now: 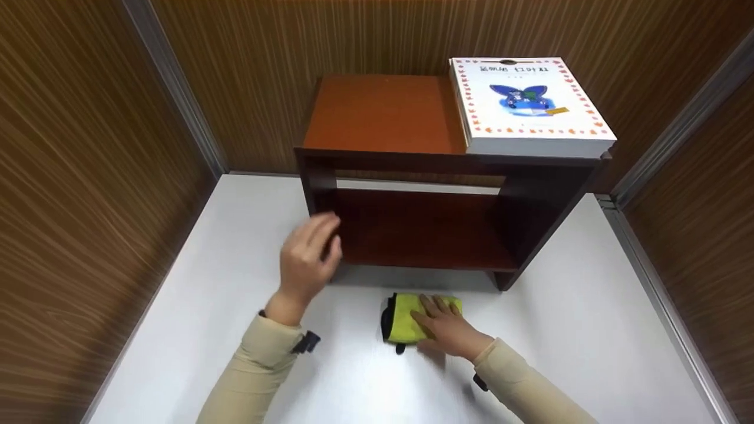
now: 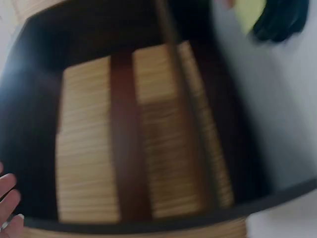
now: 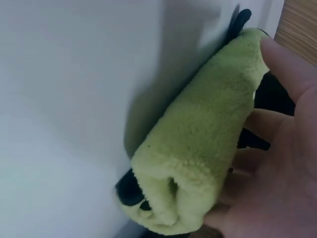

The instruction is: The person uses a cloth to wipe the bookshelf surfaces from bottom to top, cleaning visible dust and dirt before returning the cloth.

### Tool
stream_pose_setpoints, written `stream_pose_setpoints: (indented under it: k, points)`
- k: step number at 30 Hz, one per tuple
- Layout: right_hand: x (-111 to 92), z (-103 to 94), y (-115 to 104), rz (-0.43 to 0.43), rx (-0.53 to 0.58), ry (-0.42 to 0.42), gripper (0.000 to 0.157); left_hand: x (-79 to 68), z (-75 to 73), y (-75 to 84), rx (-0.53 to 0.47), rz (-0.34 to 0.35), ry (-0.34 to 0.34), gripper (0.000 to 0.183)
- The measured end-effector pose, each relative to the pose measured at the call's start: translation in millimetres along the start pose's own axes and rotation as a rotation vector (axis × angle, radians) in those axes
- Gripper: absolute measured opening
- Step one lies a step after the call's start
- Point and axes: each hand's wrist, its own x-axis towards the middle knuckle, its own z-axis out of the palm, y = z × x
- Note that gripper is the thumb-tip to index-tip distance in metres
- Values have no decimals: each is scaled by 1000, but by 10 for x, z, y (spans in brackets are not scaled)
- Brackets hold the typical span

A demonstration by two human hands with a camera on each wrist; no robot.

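Observation:
My right hand [image 1: 445,330] rests with spread fingers on a folded, fuzzy yellow-green cloth [image 1: 405,323] with black trim. The cloth lies on the white surface in front of a small dark-brown shelf [image 1: 447,164]. Up close in the right wrist view, the cloth [image 3: 198,114] is rolled over at one end, the thumb [image 3: 287,67] is against its edge, and the other fingers are partly hidden behind it. Raised near the shelf's left front side, my left hand [image 1: 306,259] has loosely bent fingers and holds nothing. Its fingertips [image 2: 9,193] peek in at the left wrist view's edge.
A thick stack of white books [image 1: 530,100] lies on the right of the shelf's reddish-brown top [image 1: 383,112]. Wood-grain panels [image 1: 88,176] enclose the white tabletop [image 1: 235,235] at the back and sides. The shelf's front is open, with a lower board [image 1: 424,229] inside.

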Motion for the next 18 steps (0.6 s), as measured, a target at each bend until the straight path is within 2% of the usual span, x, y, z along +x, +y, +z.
stream_pose_setpoints:
  k: [3, 6, 9, 14, 18]
  points:
    - [55, 37, 13, 8, -47, 8, 61, 253, -102, -128, 5, -9, 88, 32]
    - [90, 68, 23, 12, -95, 14, 61, 466, -152, -243, -2, -25, 124, 38]
    - [153, 78, 5, 18, -102, 33, 60, 646, -193, -344, 3, -21, 95, 45]
    - [352, 121, -66, 61, -116, 124, 57, 880, -238, -445, 64, 43, -21, 47]
    - [574, 178, -118, 64, -131, 236, 52, 987, -228, -461, 38, 90, -20, 40]
